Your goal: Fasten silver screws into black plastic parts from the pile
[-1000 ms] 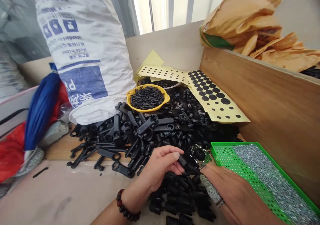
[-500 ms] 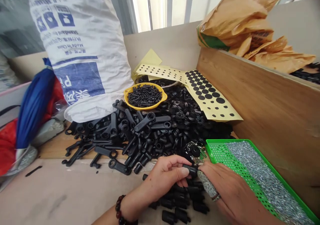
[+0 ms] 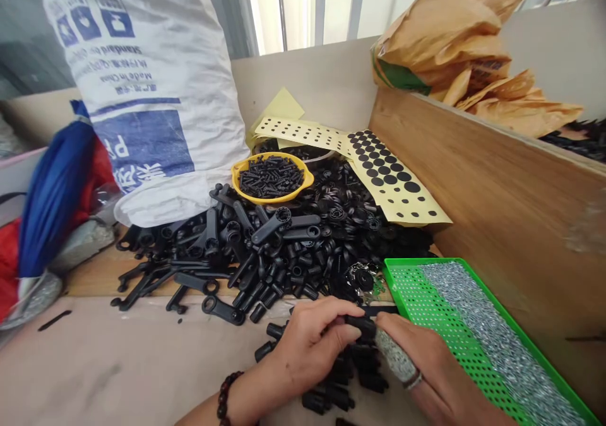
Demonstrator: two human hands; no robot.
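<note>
Cylinder (image 3: pixel 363 327): black, stubby; between our hands, above the bench (image 3: pixel 118 363)
Left hand (image 3: pixel 315 341): our fingers grasp it
Right hand (image 3: pixel 426 360): fingers at its end; whether gripping, we cannot tell
Sack (image 3: pixel 146 91): one, white; we read "Standard", "Made in China"
Yellow bowl (image 3: pixel 308 178): one
Green tray (image 3: pixel 433 315): one

A bright window (image 3: pixel 298 9) with grey upright bars (image 3: pixel 320 3) stands behind a low beige wall (image 3: pixel 322 79); a brown wooden board (image 3: pixel 473 154) flanks the pale surface (image 3: pixel 118 375)
</note>
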